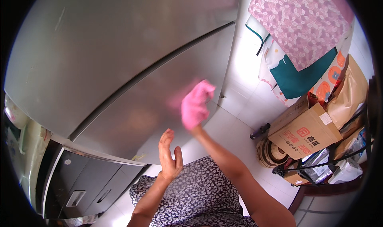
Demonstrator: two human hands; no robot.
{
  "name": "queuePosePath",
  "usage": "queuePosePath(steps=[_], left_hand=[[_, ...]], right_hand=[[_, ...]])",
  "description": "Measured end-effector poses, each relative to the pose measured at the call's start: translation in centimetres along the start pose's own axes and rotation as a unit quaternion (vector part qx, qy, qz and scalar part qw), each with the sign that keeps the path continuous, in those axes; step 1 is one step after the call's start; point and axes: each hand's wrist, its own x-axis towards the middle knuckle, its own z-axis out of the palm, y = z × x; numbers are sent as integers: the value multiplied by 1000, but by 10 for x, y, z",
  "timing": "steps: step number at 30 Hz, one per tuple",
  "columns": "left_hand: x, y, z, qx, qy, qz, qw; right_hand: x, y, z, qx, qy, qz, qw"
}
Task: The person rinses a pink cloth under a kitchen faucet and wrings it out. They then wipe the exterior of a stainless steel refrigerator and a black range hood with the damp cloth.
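In my right hand (pixel 195 129) is a pink cloth (pixel 195 105) that covers the fingers. Cloth and hand are at the lower door (pixel 128 122) of a grey refrigerator, near its right edge, and the door mirrors the pink. Whether the cloth presses on the surface at every point cannot be seen. My left hand (pixel 169 155) is raised near the bottom of that door, holding nothing, its thumb apart from the fingers. A dark handle groove (pixel 149 69) runs between the lower door and the upper door (pixel 119 32).
Patterned fabric pieces (pixel 299 23) hang at the upper right. Below them, a cardboard box (pixel 305 134), a brown paper bag (pixel 350 92) and a round woven object (pixel 269 153) crowd a black metal rack (pixel 317 165). A dark-fronted cabinet (pixel 89 182) stands at the lower left.
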Motion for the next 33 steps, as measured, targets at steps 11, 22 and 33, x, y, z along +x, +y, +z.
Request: queuePosePath(steps=[11,22,33], left_hand=[[-19,-9,-3,-24,11,31,999],[-22,3,4,-45,-14,-4,999],[-32,5,12,-57,-36,4,998]], right_hand=[[97,-89,63,963,8,137,233],[0,-163,58,908,-259,311,109],[-245,-7,-95,850,-497,170,-33]])
